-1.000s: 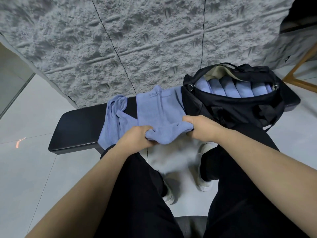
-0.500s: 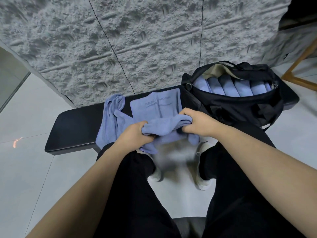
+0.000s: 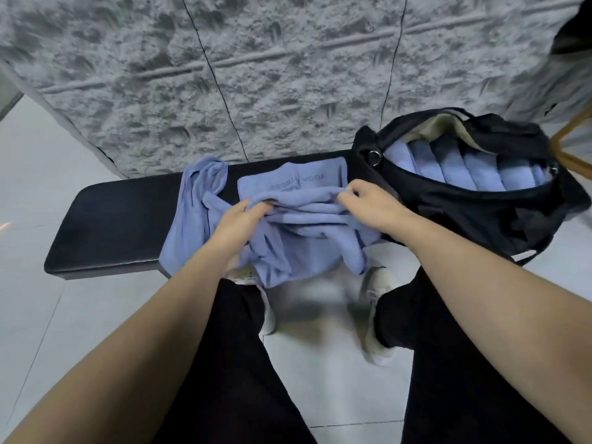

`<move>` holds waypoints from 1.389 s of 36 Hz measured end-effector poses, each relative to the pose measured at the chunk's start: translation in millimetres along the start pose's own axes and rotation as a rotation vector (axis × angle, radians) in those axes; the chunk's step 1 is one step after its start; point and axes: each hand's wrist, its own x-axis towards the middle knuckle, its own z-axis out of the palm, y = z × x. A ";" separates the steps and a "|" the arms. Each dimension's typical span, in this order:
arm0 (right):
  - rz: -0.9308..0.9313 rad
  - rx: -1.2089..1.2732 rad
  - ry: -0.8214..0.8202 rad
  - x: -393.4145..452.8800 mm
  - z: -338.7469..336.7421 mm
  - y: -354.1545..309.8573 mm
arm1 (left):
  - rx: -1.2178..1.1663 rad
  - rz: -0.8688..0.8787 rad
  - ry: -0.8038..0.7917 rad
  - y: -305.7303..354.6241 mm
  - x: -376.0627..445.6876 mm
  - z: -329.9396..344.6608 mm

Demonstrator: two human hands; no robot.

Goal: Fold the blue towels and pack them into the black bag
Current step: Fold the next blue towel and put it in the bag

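Blue towel (image 3: 307, 225) gripped by left hand (image 3: 237, 222) and right hand (image 3: 368, 203)

A towel (image 3: 307, 232) was spread on the bench (image 3: 112, 225), overhanging its near edge. A second towel (image 3: 195, 206) lay to its left, the bag (image 3: 480, 213) to its right. Rolled towels (image 3: 461, 165) were packed side by side in the bag.

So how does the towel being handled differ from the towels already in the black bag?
The towel being handled is loose and bunched, half hanging off the bench; the towels in the black bag are neat rolls or folds packed side by side. The left hand and right hand grip the first; nothing touches the packed ones. Printed lettering shows on the first only. All share the same blue.
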 end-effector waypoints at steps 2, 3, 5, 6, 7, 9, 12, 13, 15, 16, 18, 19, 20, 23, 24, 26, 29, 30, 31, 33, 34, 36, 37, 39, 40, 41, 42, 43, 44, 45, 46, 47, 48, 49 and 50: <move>0.046 0.047 -0.015 9.7 2.0 -4.8 | -0.080 -0.023 0.021 -5.0 15.0 -5.4; 0.067 0.095 -0.014 14.1 3.5 -6.3 | -0.101 -0.024 0.030 -5.4 19.5 -6.8; 0.094 0.170 0.008 23.8 6.2 -7.4 | -0.099 0.001 0.078 -4.9 25.7 -8.1; 0.108 0.195 0.026 28.7 7.7 -7.4 | -0.089 0.025 0.107 -3.0 26.6 -7.7; 0.118 0.218 0.047 33.6 8.8 -7.0 | -0.085 0.048 0.133 -1.8 28.7 -7.7; 0.124 0.279 0.077 41.6 9.9 -6.5 | -0.083 0.093 0.147 -0.7 33.6 -7.2; 0.074 0.285 0.085 48.1 7.9 -5.6 | -0.113 0.110 0.087 -0.4 40.5 -8.5; 0.053 0.275 0.079 49.1 6.3 -5.2 | -0.147 0.092 0.066 0.0 42.4 -9.8; 0.031 0.255 0.057 52.1 3.3 -2.3 | -0.222 0.039 0.050 1.0 45.0 -11.7; 0.025 0.240 0.058 53.5 2.4 -0.6 | -0.240 0.024 0.055 1.3 45.7 -12.1; 0.010 0.216 0.087 54.8 1.8 1.6 | -0.234 0.030 0.098 0.1 48.0 -12.9; -0.001 0.217 0.106 54.8 1.5 1.9 | -0.224 0.032 0.125 -0.8 49.3 -13.4; -0.012 0.231 0.122 54.7 1.8 1.7 | -0.223 0.023 0.152 -0.9 49.7 -13.6; -0.026 0.281 0.145 53.8 -0.2 -0.3 | -0.326 -0.027 0.167 0.9 51.1 -15.5; -0.019 0.292 0.152 54.0 -0.8 -1.1 | -0.361 -0.038 0.144 1.9 51.4 -16.0; 0.009 0.320 0.155 54.0 -1.6 -2.9 | -0.389 -0.040 0.095 2.2 52.7 -16.5; 0.055 0.430 0.116 55.7 -1.6 -3.2 | -0.374 -0.098 0.089 -1.4 54.0 -17.6; 0.068 0.463 0.109 56.4 -1.5 -3.1 | -0.379 -0.116 0.096 -2.6 54.8 -18.3; 0.080 0.489 0.103 56.4 -1.6 -3.5 | -0.383 -0.135 0.102 -4.2 56.1 -19.8; 0.103 0.525 0.100 57.9 -0.7 -1.6 | -0.407 -0.150 0.096 -5.8 57.2 -22.1; 0.118 0.519 0.110 59.6 -0.1 0.5 | -0.413 -0.153 0.094 -6.5 57.6 -22.8; 0.130 0.482 0.131 62.3 0.1 5.4 | -0.402 -0.152 0.071 -7.7 57.7 -23.6; 0.137 0.467 0.138 62.4 -0.9 6.5 | -0.375 -0.143 0.057 -8.1 57.3 -24.4; 0.162 0.454 0.150 61.7 -3.8 6.9 | -0.327 -0.128 0.030 -9.5 56.8 -25.0; 0.178 0.459 0.150 61.7 -5.1 7.7 | -0.307 -0.125 0.013 -10.8 57.3 -25.4; 0.190 0.464 0.153 61.5 -6.7 8.2 | -0.293 -0.127 -0.010 -10.4 55.9 -26.2; 0.198 0.458 0.159 61.2 -8.4 8.4 | -0.289 -0.122 -0.040 -9.4 53.8 -25.9; 0.198 0.440 0.165 61.3 -9.9 9.3 | -0.287 -0.116 -0.069 -8.6 52.4 -26.5; 0.196 0.419 0.172 62.0 -10.5 10.6 | -0.298 -0.105 -0.084 -8.9 53.5 -26.9; 0.191 0.392 0.178 62.0 -11.0 10.8 | -0.307 -0.097 -0.087 -8.9 54.5 -27.6; 0.181 0.363 0.187 62.6 -10.6 11.6 | -0.323 -0.090 -0.073 -8.7 55.7 -27.5; 0.165 0.336 0.192 62.9 -9.8 11.9 | -0.337 -0.093 -0.043 -8.2 56.8 -26.4; 0.152 0.321 0.195 64.6 -8.0 13.1 | -0.354 -0.095 -0.009 -8.6 58.6 -24.7; 0.133 0.317 0.202 66.1 -6.2 13.6 | -0.380 -0.094 0.019 -8.5 60.4 -23.1; 0.112 0.328 0.210 67.4 -4.4 13.6 | -0.397 -0.080 0.045 -8.7 63.1 -21.3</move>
